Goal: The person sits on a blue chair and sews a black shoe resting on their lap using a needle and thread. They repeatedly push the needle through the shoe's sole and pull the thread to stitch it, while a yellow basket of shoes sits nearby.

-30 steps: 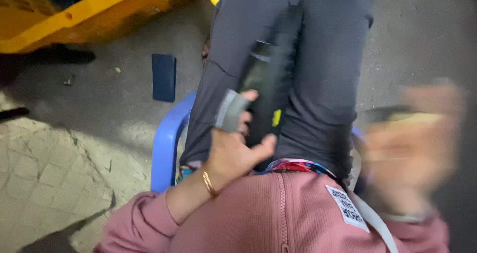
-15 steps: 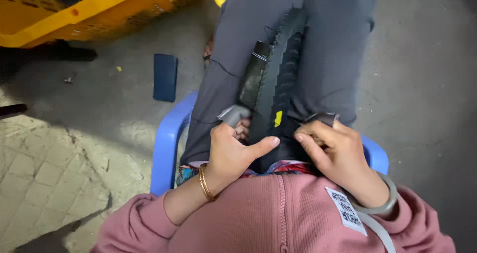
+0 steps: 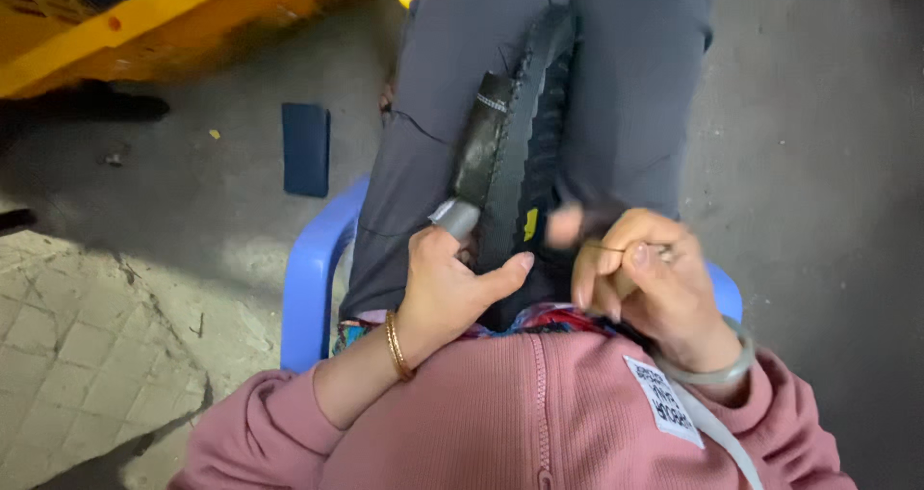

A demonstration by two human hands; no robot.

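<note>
Gripping black shoe (image 3: 525,153) | left hand (image 3: 448,288) curled | right hand (image 3: 640,278) pinching

Shoe (image 3: 520,153) lies lengthwise between the thighs, on the lap, just ahead of both hands. Left hand (image 3: 448,293) at its near end; right hand (image 3: 640,278) just right of that. Stool (image 3: 313,278) beneath. Flat pad (image 3: 306,149) on floor, well left-forward of left hand; crate (image 3: 144,18) beyond it.
</note>
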